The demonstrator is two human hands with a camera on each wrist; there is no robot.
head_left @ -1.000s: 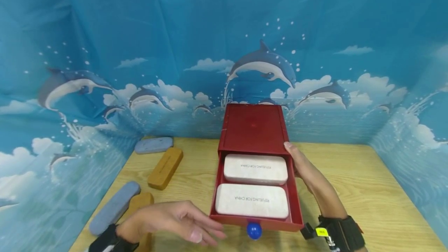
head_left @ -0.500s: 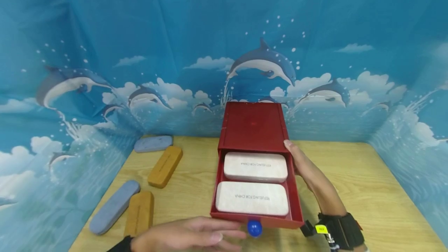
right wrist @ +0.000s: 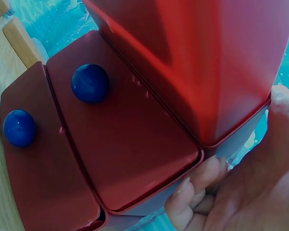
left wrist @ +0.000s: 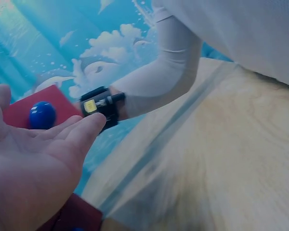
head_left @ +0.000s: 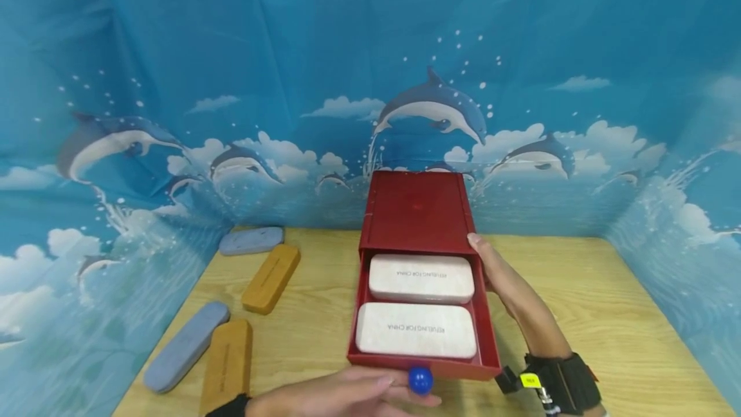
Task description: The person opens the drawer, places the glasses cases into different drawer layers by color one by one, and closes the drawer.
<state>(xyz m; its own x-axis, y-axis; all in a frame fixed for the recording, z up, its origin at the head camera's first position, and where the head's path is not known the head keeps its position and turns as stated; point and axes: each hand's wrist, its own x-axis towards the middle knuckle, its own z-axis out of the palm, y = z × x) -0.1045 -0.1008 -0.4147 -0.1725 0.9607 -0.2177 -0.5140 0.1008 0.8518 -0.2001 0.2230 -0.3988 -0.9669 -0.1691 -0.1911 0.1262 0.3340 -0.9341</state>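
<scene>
A red drawer box [head_left: 419, 211] stands mid-table, its top drawer [head_left: 463, 370] pulled out. Two oblong white cases [head_left: 417, 329], printed with upside-down lettering, lie one behind the other inside. My left hand [head_left: 341, 394] has its fingers extended at the round blue knob [head_left: 420, 379] on the drawer front; whether they touch it is unclear. Against the right side of the box, my right hand [head_left: 500, 269] holds it, thumb at the top front edge. In the right wrist view, its fingers [right wrist: 207, 173] curl beside two lower closed drawers, which have blue knobs [right wrist: 90, 83].
To the left on the wooden table [head_left: 312, 340] lie two orange-brown cases [head_left: 272, 278] and two grey-blue cases [head_left: 186, 347]. A blue dolphin-print backdrop [head_left: 324, 82] rises behind and at both sides, close behind the box.
My left hand has moved right along the drawer front to the blue knob, uncovering the nearer orange-brown case. My right hand, the box and the open drawer have stayed in place.
</scene>
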